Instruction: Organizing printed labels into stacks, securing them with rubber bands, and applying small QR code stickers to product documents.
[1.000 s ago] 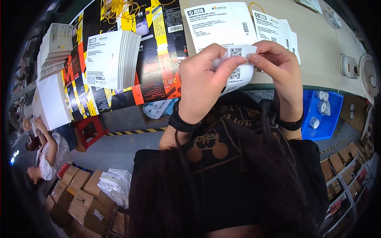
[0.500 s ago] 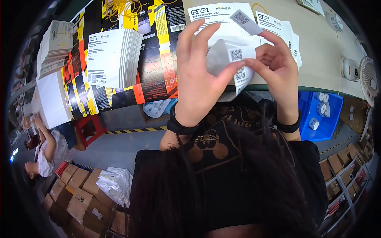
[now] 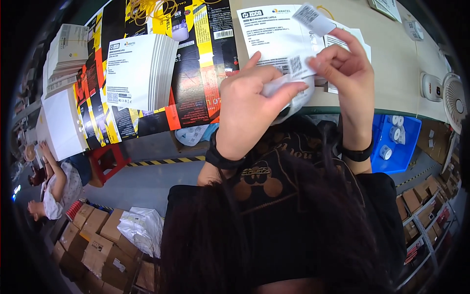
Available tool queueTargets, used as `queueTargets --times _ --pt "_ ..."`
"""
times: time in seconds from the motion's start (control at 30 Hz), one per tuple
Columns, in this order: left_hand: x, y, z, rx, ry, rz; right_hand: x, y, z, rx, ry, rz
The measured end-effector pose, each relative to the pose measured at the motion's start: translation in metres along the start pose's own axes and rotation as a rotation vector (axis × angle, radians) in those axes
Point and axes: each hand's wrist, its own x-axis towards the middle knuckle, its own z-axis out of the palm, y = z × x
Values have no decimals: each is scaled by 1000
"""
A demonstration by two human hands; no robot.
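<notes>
My left hand (image 3: 249, 105) is closed around a white roll of stickers (image 3: 301, 98), whose strip bends up between thumb and fingers. A sticker with a square code (image 3: 295, 67) shows at the strip's upper end. There my right hand (image 3: 350, 71) pinches the sticker's edge, thumb against curled fingers. Another white sticker (image 3: 313, 20) hangs from a raised fingertip of the same hand. Both hands are above a printed white sheet (image 3: 269, 36) lying on the table. Motion blurs the strip, and my fingers hide part of the roll.
A stack of printed sheets (image 3: 134, 73) lies on flattened black and yellow packaging (image 3: 198, 83) at left, with more stacks (image 3: 68, 49) beyond. Rubber bands (image 3: 152, 11) lie at the back. A fan (image 3: 454, 100) stands right; a blue bin (image 3: 404, 147) holds rolls. Someone (image 3: 61, 183) sits far left.
My left fingers have lowered and curled in over the roll. The sticker strip has tilted, and my right hand has shifted slightly right, the raised sticker moving with it.
</notes>
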Motion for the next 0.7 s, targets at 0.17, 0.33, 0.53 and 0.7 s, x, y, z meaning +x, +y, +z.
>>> queueTargets --times 0.17,0.33,0.53,0.7 --pt "-11 -1 1 126 -131 132 18 13 9 -165 145 -25" --pt "-14 -9 1 243 -333 121 26 28 14 -278 157 -9" --pt "-12 -12 1 247 -347 146 28 30 13 -317 159 -7" --pt "-12 -13 1 264 -364 140 25 27 22 -518 174 -51"
